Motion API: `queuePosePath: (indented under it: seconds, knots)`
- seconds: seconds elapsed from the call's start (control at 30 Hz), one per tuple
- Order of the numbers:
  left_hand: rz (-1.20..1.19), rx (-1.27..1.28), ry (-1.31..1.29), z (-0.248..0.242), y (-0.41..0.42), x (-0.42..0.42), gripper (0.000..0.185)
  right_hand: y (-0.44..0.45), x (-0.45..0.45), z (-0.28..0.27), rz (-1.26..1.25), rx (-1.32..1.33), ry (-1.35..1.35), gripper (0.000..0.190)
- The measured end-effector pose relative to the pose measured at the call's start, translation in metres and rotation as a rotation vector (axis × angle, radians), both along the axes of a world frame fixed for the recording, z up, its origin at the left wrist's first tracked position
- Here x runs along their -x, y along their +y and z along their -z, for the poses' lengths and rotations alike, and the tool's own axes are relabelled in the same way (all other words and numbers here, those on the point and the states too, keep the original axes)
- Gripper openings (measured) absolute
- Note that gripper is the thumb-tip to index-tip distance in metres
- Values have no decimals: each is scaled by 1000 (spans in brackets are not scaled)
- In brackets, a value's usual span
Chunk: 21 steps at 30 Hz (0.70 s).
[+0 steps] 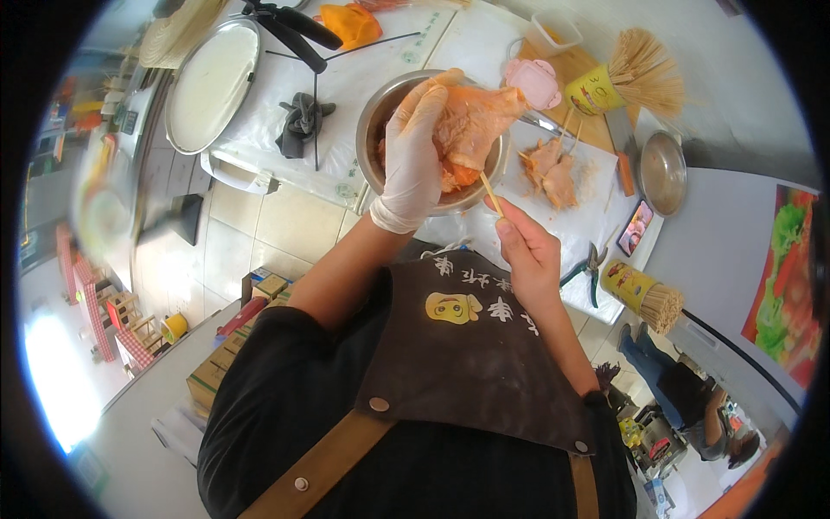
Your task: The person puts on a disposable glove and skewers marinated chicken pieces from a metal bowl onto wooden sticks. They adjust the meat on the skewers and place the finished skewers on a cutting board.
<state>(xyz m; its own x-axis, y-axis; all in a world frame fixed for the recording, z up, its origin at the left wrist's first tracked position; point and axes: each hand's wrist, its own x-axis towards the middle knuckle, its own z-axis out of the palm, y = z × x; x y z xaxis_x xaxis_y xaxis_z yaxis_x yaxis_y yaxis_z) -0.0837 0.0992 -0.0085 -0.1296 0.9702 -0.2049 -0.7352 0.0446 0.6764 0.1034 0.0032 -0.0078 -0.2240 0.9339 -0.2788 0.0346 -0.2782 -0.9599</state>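
My left hand (418, 156), in a whitish disposable glove, grips a large piece of raw, orange-tinted poultry (476, 123) that looks like a leg. Between the thumb and fingers of my bare right hand (528, 250) is a wooden skewer (491, 193), slanting up to the lower edge of the meat; whether its tip is inside is hidden. Beneath the meat stands a steel bowl (371, 165) with more reddish raw meat in it, partly covered by my hand. Right of the bowl, skewered raw meat pieces (551, 172) lie on the plastic-covered table (590, 214).
Yellow cans of skewers (595, 91) (629, 285) stand at right, near pliers-like cutters (591, 267), a phone (635, 227) and a steel basin (661, 172). At left are a black tripod (292, 32), a dark cloth (305, 123) and a round tray (211, 84). Another person (687, 389) stands lower right.
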Motion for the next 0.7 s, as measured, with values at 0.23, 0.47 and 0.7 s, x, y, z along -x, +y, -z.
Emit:
queuePosePath:
  seconds: [0.23, 0.47, 0.7]
  knots:
    - [-18, 74, -86, -1, -4, -2, 29, -5, -2, 2, -4, -5, -49, 39]
    - [16, 82, -19, 6, -5, -6, 28, -5, -3, 7, -3, -113, -114, 39]
    - [38, 77, -15, 10, -2, -6, 29, -1, -2, 7, 13, -152, -151, 38]
